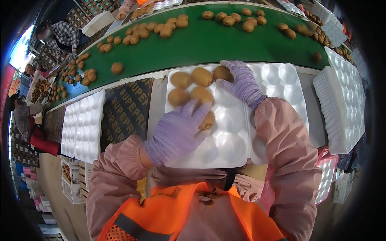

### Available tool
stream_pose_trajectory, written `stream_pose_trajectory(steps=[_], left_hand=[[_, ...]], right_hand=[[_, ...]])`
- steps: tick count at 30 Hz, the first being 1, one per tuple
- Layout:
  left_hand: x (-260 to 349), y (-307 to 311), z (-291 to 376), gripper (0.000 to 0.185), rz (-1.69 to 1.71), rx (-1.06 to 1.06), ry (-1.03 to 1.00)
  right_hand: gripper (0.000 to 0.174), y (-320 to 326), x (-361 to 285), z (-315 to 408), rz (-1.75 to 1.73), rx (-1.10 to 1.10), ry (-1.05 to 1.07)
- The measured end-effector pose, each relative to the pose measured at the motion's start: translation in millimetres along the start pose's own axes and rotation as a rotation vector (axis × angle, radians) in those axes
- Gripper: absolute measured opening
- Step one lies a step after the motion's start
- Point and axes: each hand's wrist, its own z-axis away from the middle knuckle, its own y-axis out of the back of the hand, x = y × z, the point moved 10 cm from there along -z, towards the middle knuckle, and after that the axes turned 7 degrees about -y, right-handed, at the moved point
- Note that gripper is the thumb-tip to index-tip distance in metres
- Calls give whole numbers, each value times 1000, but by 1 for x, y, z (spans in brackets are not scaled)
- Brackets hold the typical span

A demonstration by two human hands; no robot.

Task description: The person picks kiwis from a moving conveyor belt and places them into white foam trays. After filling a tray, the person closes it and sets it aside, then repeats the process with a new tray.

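Note:
A white molded foam tray [229,150] with round hollows lies in front of me at the edge of a green conveyor belt [193,51]. Several brown kiwifruit [181,79] fill hollows at its upper left. My left hand [178,129], in a light purple knit glove, has its fingers around a kiwifruit [207,121] in the tray. My right hand [241,81], gloved alike, has thumb and fingers around another kiwifruit [222,73] at the tray's top edge. A second section of hollows [280,75] lies to the right, partly under my right sleeve.
Loose kiwifruit [166,31] lie along the belt. A stack of foam trays [331,111] stands at the right, and more trays [83,126] lie at the left beside a dark printed board [126,108]. Other people work across the belt and at the far left. White crates [72,191] stand on the floor.

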Motion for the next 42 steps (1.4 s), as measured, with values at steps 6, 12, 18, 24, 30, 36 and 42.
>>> stream_pose_trajectory(steps=[6,12,18,24,30,36,42], left_hand=[[-39,6,8,59,417,242,81],[-79,7,30,40,380,458,212],[-26,-7,21,40,-71,388,98],[-164,44,10,46,-236,643,220],[-381,28,-13,73,-271,417,795],[-421,-14,-37,69,-114,224,644],[-274,5,-18,63,1156,528,381]], right_hand=[[64,-1,1,1,-17,25,32],[64,-1,-2,2,-17,39,50],[63,1,3,5,-50,30,24],[62,-2,0,0,-29,7,36],[62,0,2,3,-41,27,26],[62,-3,-4,-3,-77,39,100],[63,3,0,4,-70,57,85]])
